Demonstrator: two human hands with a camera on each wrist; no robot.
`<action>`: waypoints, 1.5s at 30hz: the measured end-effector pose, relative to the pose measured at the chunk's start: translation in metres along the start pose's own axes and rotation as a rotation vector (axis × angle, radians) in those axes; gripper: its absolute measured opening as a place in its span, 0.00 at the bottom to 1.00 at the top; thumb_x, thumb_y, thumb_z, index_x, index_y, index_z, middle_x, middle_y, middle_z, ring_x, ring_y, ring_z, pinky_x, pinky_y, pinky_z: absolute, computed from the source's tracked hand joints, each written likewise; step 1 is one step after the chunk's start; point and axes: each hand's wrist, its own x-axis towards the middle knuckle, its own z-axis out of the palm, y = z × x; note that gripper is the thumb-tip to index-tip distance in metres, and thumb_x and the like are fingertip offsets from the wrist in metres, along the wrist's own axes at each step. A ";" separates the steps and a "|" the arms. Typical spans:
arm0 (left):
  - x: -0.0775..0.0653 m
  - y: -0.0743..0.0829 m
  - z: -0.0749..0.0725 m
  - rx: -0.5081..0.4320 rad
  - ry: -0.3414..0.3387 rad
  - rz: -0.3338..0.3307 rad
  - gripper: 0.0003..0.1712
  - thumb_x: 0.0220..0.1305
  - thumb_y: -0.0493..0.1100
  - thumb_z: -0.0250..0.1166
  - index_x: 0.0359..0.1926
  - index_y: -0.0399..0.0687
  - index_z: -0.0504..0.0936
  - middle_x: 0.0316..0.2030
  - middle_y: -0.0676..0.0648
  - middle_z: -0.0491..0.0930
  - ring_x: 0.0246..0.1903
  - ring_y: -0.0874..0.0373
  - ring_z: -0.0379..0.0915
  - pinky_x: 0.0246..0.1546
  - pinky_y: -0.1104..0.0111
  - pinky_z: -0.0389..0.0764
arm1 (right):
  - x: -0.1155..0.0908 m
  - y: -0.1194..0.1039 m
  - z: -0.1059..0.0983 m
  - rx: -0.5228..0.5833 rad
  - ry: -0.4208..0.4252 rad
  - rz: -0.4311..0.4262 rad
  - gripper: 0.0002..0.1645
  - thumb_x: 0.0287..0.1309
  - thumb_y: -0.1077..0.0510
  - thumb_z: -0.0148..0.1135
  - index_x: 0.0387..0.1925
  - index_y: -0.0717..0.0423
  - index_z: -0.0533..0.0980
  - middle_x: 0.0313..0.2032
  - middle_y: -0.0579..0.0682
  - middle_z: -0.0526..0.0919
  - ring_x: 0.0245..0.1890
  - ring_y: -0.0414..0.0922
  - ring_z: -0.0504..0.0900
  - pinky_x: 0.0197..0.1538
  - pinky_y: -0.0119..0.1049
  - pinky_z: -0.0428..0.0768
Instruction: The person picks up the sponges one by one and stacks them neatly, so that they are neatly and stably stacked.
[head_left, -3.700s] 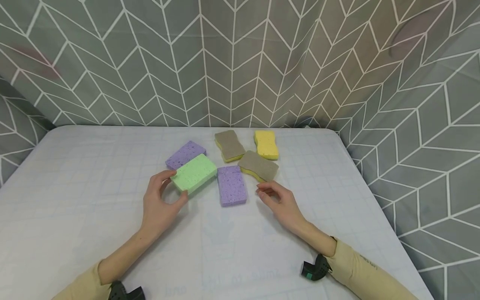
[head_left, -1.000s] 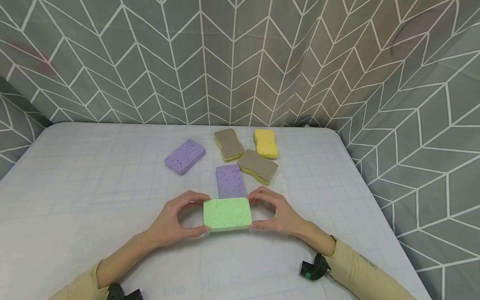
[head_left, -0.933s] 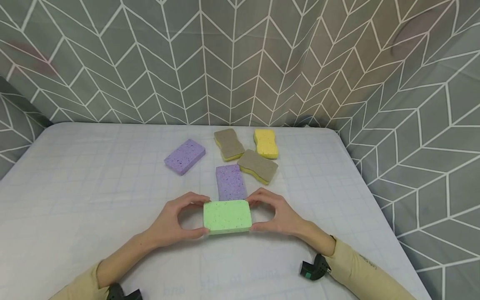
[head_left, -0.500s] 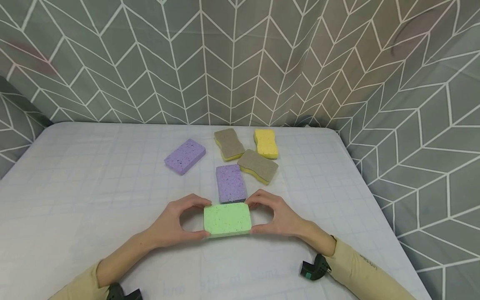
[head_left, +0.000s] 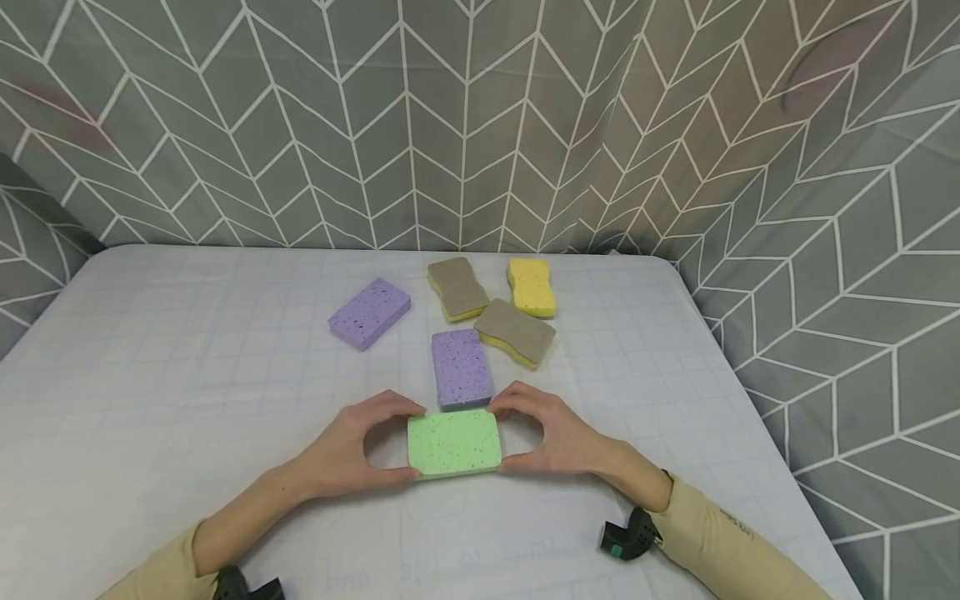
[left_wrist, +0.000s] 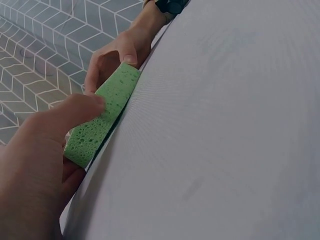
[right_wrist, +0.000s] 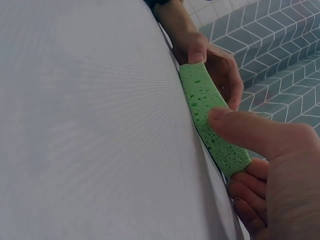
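Note:
A light green sponge point(head_left: 453, 442) lies flat between my two hands, close over the white table, its porous side face showing in both wrist views. At its left end my left hand point(head_left: 352, 446) grips it, thumb at the near corner and fingers at the far corner. My right hand point(head_left: 558, 433) holds the opposite end the same way. Just beyond the green sponge is a purple sponge point(head_left: 462, 368), its near edge right behind the green one. In the left wrist view, a dark layer shows along the green sponge's point(left_wrist: 102, 117) underside.
Farther back lie another purple sponge point(head_left: 370, 313), two yellow sponges with grey-brown tops, one at the back point(head_left: 458, 288) and one nearer point(head_left: 516, 332), and a yellow sponge point(head_left: 532, 287). A patterned curtain point(head_left: 435, 125) hangs behind the table point(head_left: 187, 375).
The green sponge has come from beside the far-left purple sponge to the front middle, then drifted slightly nearer and lower. My right hand, holding nothing before, has taken its right end.

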 end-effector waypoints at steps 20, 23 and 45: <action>0.001 -0.002 0.002 0.036 -0.011 0.053 0.39 0.45 0.50 0.81 0.61 0.62 0.77 0.54 0.63 0.76 0.54 0.65 0.75 0.60 0.66 0.77 | -0.001 -0.001 0.002 -0.045 0.036 0.015 0.23 0.63 0.57 0.65 0.59 0.54 0.77 0.54 0.47 0.80 0.56 0.43 0.77 0.62 0.39 0.77; 0.001 -0.002 0.002 0.045 -0.011 0.051 0.39 0.45 0.50 0.81 0.61 0.63 0.77 0.54 0.64 0.75 0.54 0.66 0.75 0.60 0.66 0.77 | -0.001 -0.001 0.003 -0.071 0.048 0.019 0.22 0.65 0.58 0.63 0.60 0.57 0.76 0.55 0.48 0.80 0.56 0.43 0.78 0.61 0.39 0.77; 0.002 -0.002 0.001 0.056 0.002 0.097 0.38 0.47 0.49 0.80 0.61 0.59 0.77 0.54 0.60 0.76 0.53 0.62 0.76 0.59 0.66 0.77 | 0.001 -0.001 0.006 -0.162 0.211 0.031 0.15 0.65 0.62 0.61 0.52 0.58 0.82 0.49 0.48 0.83 0.52 0.44 0.80 0.53 0.37 0.81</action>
